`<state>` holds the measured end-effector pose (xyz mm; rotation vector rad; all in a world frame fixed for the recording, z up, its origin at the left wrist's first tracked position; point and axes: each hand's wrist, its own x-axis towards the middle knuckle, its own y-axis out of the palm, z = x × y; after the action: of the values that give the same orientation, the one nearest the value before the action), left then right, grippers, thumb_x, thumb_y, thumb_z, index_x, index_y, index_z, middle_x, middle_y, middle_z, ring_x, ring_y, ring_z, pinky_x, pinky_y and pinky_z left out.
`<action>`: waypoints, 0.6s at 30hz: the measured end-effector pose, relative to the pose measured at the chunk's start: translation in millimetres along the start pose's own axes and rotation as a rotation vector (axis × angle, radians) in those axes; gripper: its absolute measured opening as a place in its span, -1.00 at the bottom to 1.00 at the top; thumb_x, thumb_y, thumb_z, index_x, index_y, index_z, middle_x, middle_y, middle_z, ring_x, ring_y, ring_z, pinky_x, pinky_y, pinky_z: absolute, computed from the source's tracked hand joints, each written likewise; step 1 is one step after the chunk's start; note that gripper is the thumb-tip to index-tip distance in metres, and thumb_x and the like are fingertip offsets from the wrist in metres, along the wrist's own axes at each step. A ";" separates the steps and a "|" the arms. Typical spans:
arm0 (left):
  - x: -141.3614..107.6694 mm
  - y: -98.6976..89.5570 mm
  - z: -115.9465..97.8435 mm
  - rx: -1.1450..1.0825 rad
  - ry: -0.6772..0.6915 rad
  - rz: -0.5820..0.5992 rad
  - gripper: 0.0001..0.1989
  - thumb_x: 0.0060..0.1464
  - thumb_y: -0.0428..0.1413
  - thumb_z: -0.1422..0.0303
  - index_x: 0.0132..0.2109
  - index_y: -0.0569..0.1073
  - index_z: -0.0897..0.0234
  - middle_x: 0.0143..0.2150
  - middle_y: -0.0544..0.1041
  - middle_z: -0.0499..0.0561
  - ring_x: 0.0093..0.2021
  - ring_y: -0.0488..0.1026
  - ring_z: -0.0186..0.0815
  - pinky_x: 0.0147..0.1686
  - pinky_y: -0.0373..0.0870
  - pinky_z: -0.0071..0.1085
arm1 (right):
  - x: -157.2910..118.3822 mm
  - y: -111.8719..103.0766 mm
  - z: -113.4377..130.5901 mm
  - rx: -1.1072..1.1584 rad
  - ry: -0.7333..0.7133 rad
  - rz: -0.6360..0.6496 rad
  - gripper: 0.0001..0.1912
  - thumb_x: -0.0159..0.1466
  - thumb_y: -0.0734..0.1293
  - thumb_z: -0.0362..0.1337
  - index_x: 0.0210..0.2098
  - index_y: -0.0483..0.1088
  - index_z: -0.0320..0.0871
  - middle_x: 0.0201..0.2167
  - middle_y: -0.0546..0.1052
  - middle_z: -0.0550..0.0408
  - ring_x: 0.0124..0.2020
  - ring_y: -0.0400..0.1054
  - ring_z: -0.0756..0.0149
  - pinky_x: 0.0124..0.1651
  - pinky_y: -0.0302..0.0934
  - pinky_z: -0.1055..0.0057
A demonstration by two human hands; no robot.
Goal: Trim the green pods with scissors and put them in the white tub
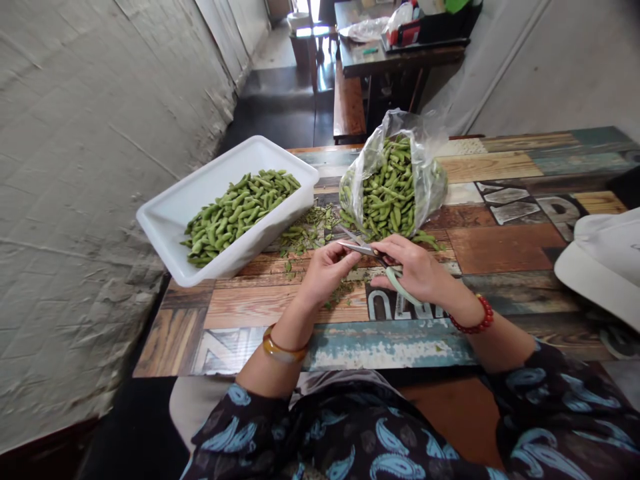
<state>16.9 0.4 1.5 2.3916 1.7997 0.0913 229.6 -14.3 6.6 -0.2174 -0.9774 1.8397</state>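
Observation:
My right hand (413, 267) is closed round scissors (399, 285) with pale green handles, their blades parted and pointing left. Just left of the blades, my left hand (327, 270) is pinched; whatever is between its fingertips is too small to make out. Beyond my hands stands an open clear plastic bag (423, 175) full of green pods (389, 190). To the left, a white rectangular tub (200, 190) holds more pods (240, 213). Small green trimmings (313, 228) lie scattered between the tub and the bag.
The patterned wooden table (505, 241) runs along a rough white wall on the left. A white cap (603, 263) lies at its right end. Farther back are a bench (349, 103) and a second table (360, 61) with a black tray and plastic bags on it.

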 end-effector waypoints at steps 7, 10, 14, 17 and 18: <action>-2.0 0.0 -4.8 0.063 0.037 0.021 -0.77 0.07 0.29 0.24 -0.23 0.62 0.35 -0.28 0.60 0.05 -0.26 0.45 -0.33 -0.20 0.35 -0.43 | 1.8 2.8 4.9 0.013 -0.003 0.003 -0.44 0.20 0.51 -0.19 0.14 0.35 -0.14 -0.05 0.46 -0.06 -0.10 0.43 0.15 -0.03 0.36 0.20; -1.8 0.3 -5.9 0.032 0.040 0.013 -0.75 0.05 0.30 0.21 -0.25 0.62 0.34 -0.26 0.61 0.06 -0.24 0.48 -0.30 -0.19 0.36 -0.42 | 2.0 3.1 6.7 0.006 0.005 -0.009 -0.44 0.18 0.52 -0.21 0.13 0.36 -0.13 -0.05 0.47 -0.06 -0.09 0.44 0.14 -0.01 0.36 0.19; -2.7 1.4 -9.0 0.018 0.003 0.005 -0.73 0.03 0.31 0.18 -0.34 0.58 0.34 -0.37 0.55 0.03 -0.35 0.43 -0.34 -0.34 0.32 -0.46 | 2.2 3.1 9.3 0.012 0.012 0.016 -0.41 0.14 0.54 -0.27 0.13 0.36 -0.15 -0.05 0.47 -0.05 -0.09 0.43 0.15 -0.01 0.35 0.21; -3.4 1.1 -10.3 0.029 0.010 -0.005 -0.74 0.03 0.32 0.20 -0.34 0.58 0.34 -0.42 0.51 -0.01 -0.40 0.37 -0.38 -0.39 0.26 -0.48 | 3.1 3.0 11.3 0.019 0.035 0.030 -0.42 0.14 0.54 -0.27 0.12 0.37 -0.18 -0.07 0.46 -0.04 -0.14 0.42 0.18 -0.04 0.35 0.22; -3.5 0.8 -10.2 0.032 0.011 -0.008 -0.75 0.03 0.32 0.20 -0.33 0.58 0.34 -0.43 0.50 -0.01 -0.41 0.35 -0.39 -0.40 0.24 -0.49 | 3.4 2.9 11.9 0.025 0.042 0.032 -0.43 0.14 0.54 -0.27 0.11 0.38 -0.18 -0.08 0.46 -0.04 -0.16 0.41 0.20 -0.06 0.35 0.23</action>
<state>15.4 -2.3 11.8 2.4097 1.8299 0.0758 219.5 -18.2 13.2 -0.2571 -0.9260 1.8685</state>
